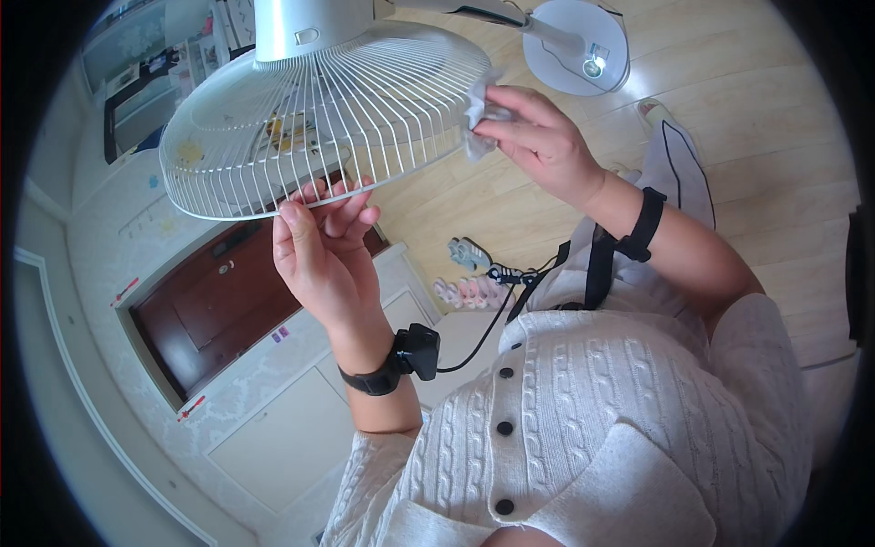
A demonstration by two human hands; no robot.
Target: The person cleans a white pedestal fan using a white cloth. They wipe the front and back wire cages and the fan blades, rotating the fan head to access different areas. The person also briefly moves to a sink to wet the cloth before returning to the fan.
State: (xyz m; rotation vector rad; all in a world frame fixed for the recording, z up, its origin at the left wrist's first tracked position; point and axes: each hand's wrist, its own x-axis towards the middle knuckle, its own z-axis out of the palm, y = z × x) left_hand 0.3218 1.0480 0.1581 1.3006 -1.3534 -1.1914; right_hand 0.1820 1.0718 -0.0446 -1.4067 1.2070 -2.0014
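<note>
A white wire fan guard [383, 96] fills the upper part of the view, fixed to the white motor housing [307, 31] of a pedestal fan. My left hand [328, 246] grips the guard's lower rim, with the thumb outside and fingertips behind the wires. Pinched between the thumb and fingers of my right hand [547, 140] is a crumpled white wipe or tissue [480, 116]. It touches the guard's right-hand edge. The fan's round white base [574, 48] stands on the floor beyond, joined by a pole.
Light wood flooring [745, 130] spreads beneath the fan. Several shoes [472, 290] lie near a white cabinet [301, 410]. A dark red-brown door [212, 301] is at left. From the strap unit [417, 352] on my left wrist, a black cable [482, 349] runs toward my waist.
</note>
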